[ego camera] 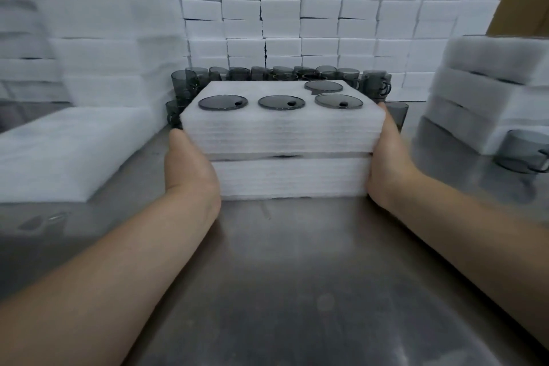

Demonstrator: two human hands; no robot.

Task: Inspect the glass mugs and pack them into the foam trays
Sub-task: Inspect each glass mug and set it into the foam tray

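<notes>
Both hands, left (pixel 190 166) and right (pixel 389 160), lie flat with palms pressed on the two ends of the top tray (pixel 279 131), clamping it between them. It sits on a second tray (pixel 291 177) on the steel desk (pixel 297 261). Four grey mugs (pixel 222 102) sit sunk in the top tray's holes, loose mugs (pixel 190 79) crowd just behind it, one mug (pixel 523 154) lies by the right foam stack (pixel 487 92), and foam blocks (pixel 320 9) wall the back.
</notes>
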